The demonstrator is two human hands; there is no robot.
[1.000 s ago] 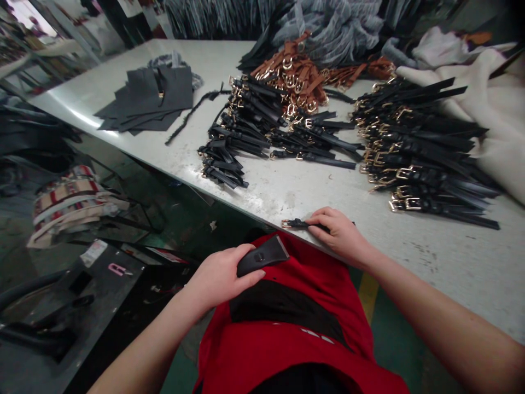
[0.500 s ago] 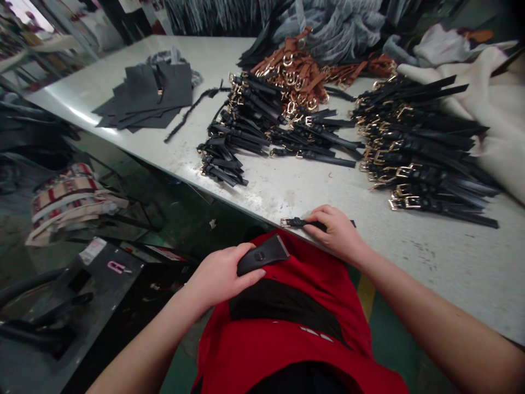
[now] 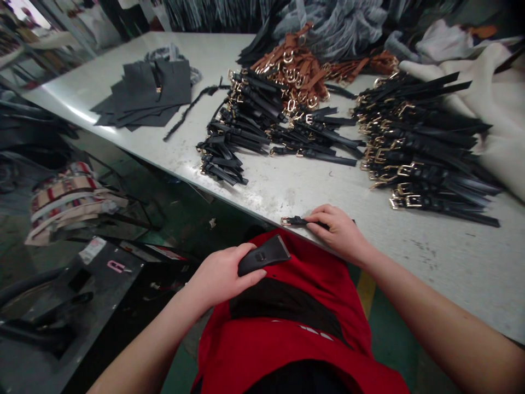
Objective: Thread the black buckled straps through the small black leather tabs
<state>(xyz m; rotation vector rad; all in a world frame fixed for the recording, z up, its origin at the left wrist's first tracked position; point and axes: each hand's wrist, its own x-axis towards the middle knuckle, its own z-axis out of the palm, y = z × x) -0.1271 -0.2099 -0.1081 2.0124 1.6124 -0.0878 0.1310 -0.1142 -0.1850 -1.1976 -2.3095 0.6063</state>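
Observation:
My left hand (image 3: pixel 219 275) is closed around a black flat-bladed scraper tool (image 3: pixel 263 255), held over my red-clad lap just off the table's near edge. My right hand (image 3: pixel 338 231) rests on the white table (image 3: pixel 287 191) at its near edge, fingers pressed down on a short black strap with a gold buckle (image 3: pixel 292 221). The strap's buckle end pokes out to the left of my fingers; most of its length is under the hand.
Heaps of black buckled straps lie at the middle (image 3: pixel 241 137) and right (image 3: pixel 422 148), with brown straps (image 3: pixel 295 71) behind. Dark flat leather pieces (image 3: pixel 147 96) sit at far left, pale cloth (image 3: pixel 492 104) at far right. Clutter and a striped bundle (image 3: pixel 69 200) are on the floor left.
Almost nothing has changed; both hands stay where they were, and the view has shifted very slightly.

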